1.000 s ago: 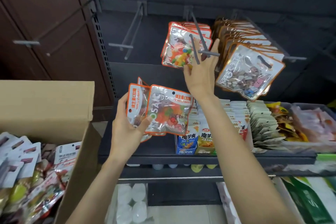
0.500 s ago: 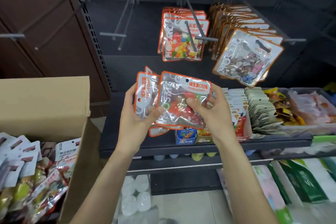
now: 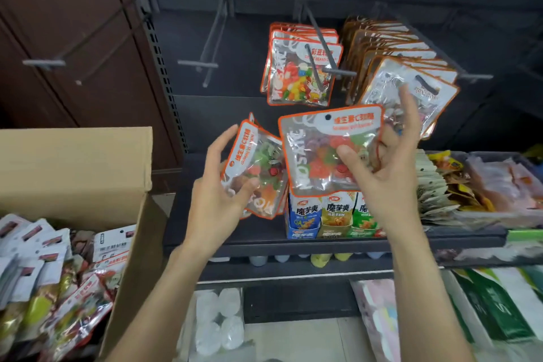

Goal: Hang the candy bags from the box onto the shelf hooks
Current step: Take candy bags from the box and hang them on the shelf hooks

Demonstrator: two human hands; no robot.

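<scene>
— Dark shelving (image 3: 323, 241) fills the back; what hangs on it?

— Hooks (image 3: 317, 29), two with hung bags (image 3: 299, 73), the back ones hidden behind the front.

— And the hands?

— The right hand (image 3: 379, 173) pinches one candy bag (image 3: 320, 153) by thumb and curled fingers. The left hand (image 3: 217, 194) grips a small stack of bags (image 3: 255, 167); their count is unclear.

— The box?

— The cardboard box (image 3: 73, 167) sits at left, cut off by the edge, with more bags inside.

Both forearms raised, palms inward. Left hand (image 3: 219, 185) gripping candy bags (image 3: 255, 167), thumb in front. Right hand (image 3: 382, 167) pinching single bag (image 3: 320, 153), index finger extended upward.
</scene>
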